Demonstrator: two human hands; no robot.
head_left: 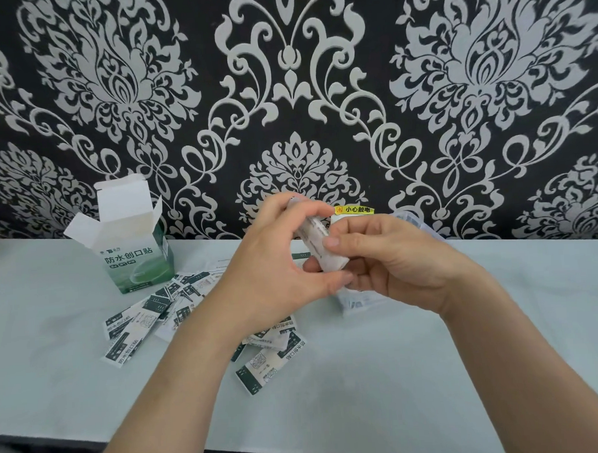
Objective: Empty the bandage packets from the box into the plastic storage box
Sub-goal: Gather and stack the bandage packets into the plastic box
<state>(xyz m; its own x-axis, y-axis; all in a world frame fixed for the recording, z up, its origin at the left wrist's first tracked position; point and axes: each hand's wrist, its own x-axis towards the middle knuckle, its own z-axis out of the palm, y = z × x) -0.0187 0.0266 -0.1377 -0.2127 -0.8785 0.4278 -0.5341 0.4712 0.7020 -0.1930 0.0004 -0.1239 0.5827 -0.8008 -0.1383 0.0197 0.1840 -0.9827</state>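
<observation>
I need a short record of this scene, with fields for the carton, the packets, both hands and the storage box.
carton: upright on the table, flaps open
loose packets: scattered flat beside the carton
left hand: grips a stack of packets
right hand: pinches the same stack
storage box: clear plastic, mostly hidden behind the right hand

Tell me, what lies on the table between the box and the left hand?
Loose packets lie scattered on the table between the box and the left hand, as the head view shows.
</observation>
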